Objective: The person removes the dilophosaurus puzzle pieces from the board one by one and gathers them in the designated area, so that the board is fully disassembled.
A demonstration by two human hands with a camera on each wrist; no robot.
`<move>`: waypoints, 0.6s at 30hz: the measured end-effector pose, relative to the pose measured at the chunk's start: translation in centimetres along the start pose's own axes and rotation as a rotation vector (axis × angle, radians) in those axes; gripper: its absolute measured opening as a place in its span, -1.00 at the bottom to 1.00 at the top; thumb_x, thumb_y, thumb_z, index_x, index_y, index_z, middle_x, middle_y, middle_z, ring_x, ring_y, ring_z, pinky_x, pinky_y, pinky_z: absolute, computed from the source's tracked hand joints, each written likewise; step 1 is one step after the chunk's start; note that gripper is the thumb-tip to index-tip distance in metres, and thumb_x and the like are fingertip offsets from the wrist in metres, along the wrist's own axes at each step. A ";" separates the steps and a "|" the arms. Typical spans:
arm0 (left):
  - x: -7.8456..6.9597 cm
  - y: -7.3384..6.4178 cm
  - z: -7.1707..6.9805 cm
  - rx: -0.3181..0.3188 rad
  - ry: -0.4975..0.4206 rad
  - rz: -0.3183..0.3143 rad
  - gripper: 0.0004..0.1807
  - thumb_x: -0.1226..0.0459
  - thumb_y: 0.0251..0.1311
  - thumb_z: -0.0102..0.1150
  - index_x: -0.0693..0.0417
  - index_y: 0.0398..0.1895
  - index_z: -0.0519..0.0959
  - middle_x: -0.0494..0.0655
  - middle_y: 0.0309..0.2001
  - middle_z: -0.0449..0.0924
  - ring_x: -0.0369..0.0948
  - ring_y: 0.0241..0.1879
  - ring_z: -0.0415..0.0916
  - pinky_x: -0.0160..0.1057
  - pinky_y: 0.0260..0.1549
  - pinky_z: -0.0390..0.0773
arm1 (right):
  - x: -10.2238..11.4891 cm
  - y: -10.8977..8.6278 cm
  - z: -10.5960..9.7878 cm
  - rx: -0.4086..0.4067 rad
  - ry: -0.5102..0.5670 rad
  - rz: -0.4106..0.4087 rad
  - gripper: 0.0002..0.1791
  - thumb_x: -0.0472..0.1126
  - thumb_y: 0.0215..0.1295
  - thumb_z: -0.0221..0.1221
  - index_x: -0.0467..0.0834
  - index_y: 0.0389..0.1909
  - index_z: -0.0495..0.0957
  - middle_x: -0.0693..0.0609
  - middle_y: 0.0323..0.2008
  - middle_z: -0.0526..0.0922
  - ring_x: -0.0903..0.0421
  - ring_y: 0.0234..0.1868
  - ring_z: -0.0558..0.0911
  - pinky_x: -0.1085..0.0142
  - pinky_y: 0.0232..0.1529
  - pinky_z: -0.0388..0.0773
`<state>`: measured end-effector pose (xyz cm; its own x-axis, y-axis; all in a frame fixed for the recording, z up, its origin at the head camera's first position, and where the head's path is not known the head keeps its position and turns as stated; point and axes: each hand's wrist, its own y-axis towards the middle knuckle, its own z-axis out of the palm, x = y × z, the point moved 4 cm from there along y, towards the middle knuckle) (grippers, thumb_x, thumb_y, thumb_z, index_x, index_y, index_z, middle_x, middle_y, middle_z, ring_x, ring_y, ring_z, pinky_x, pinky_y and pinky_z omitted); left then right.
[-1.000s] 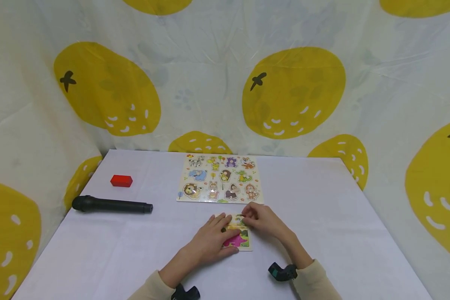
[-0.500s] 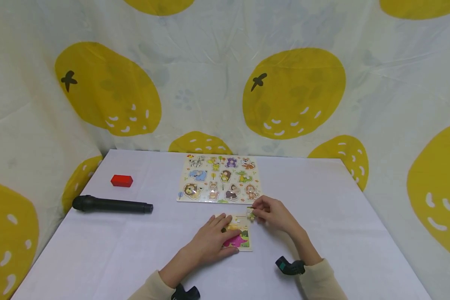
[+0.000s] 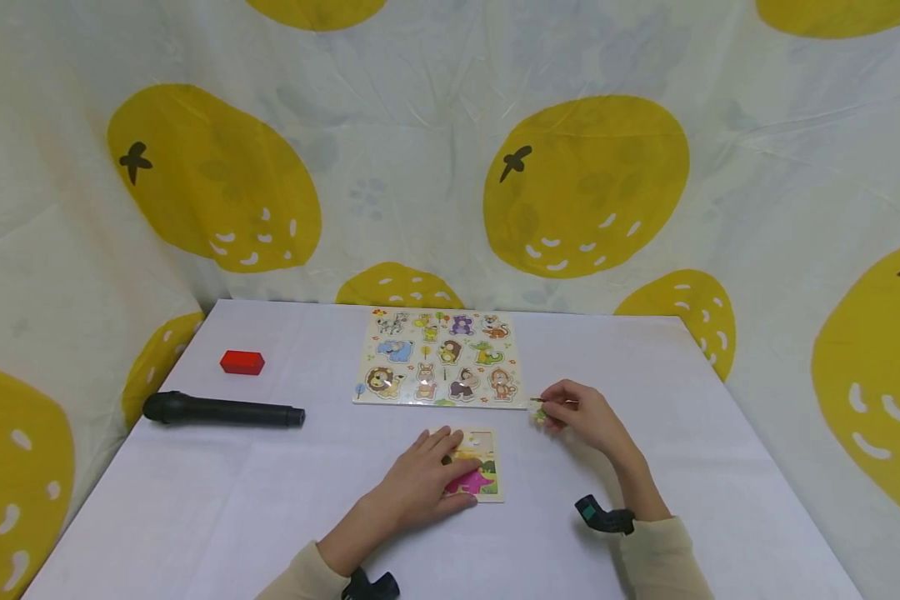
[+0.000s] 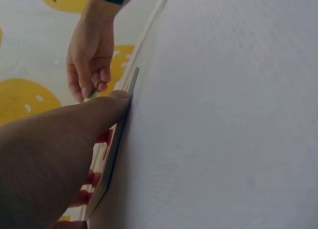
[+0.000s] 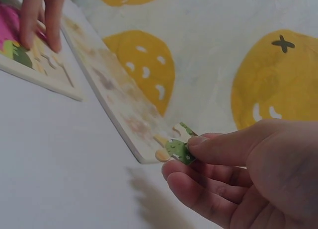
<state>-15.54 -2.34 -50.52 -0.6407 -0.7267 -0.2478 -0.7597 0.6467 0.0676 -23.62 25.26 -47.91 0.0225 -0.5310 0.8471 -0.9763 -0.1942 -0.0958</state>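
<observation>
My right hand (image 3: 585, 417) pinches a green and cream jigsaw piece (image 5: 178, 148) between thumb and fingers, above the table. The piece has rounded knobs along its edge. My left hand (image 3: 423, 475) rests with spread fingers on a small square jigsaw puzzle (image 3: 489, 492), covering its left part. A pink figure shows beside the fingers. At the puzzle's far right corner an empty recess (image 5: 54, 65) shows bare wood in the right wrist view. In the left wrist view the thumb (image 4: 107, 110) lies along the puzzle's near edge.
A larger animal puzzle board (image 3: 438, 398) lies behind the small one. On the left of the white table (image 3: 270, 517) are a black microphone (image 3: 225, 411) and a red block (image 3: 242, 362). A patterned cloth (image 3: 420, 167) hangs behind the table.
My right hand has lifted the jigsaw piece off the small puzzle's far right corner and carried it to the right. The left hand has stayed in place.
</observation>
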 end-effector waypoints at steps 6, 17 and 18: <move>0.1 0.1 0.2 0.002 -0.001 -0.002 -0.41 -0.29 0.30 0.04 -0.44 0.36 0.44 -0.04 0.50 0.26 0.01 0.53 0.14 0.12 0.50 0.16 | -1.2 -0.3 -1.9 -0.043 -0.025 0.014 -0.72 -0.22 0.39 0.23 -0.30 0.00 0.57 -0.19 -0.23 0.71 0.04 -0.35 0.70 0.34 -0.30 0.70; 0.1 0.0 0.1 -0.013 0.003 0.012 -0.41 -0.29 0.31 0.03 -0.43 0.36 0.44 -0.03 0.49 0.28 0.02 0.52 0.16 0.13 0.48 0.19 | -3.8 -1.0 -4.8 -0.078 -0.039 0.117 -0.61 -0.14 0.40 0.23 -0.36 0.05 0.51 -0.17 -0.25 0.72 0.11 -0.36 0.69 0.38 -0.29 0.69; 0.1 0.0 0.1 -0.013 0.001 0.012 -0.41 -0.28 0.31 0.03 -0.43 0.36 0.44 -0.03 0.49 0.28 0.02 0.52 0.16 0.13 0.48 0.19 | -4.0 -1.1 -5.0 -0.073 -0.041 0.123 -0.60 -0.13 0.41 0.23 -0.37 0.05 0.51 -0.17 -0.25 0.72 0.12 -0.36 0.69 0.38 -0.29 0.69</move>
<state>-15.60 -2.38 -50.63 -0.6499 -0.7192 -0.2459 -0.7533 0.6524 0.0827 -23.69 31.70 -48.60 -0.0907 -0.5810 0.8088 -0.9853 -0.0658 -0.1577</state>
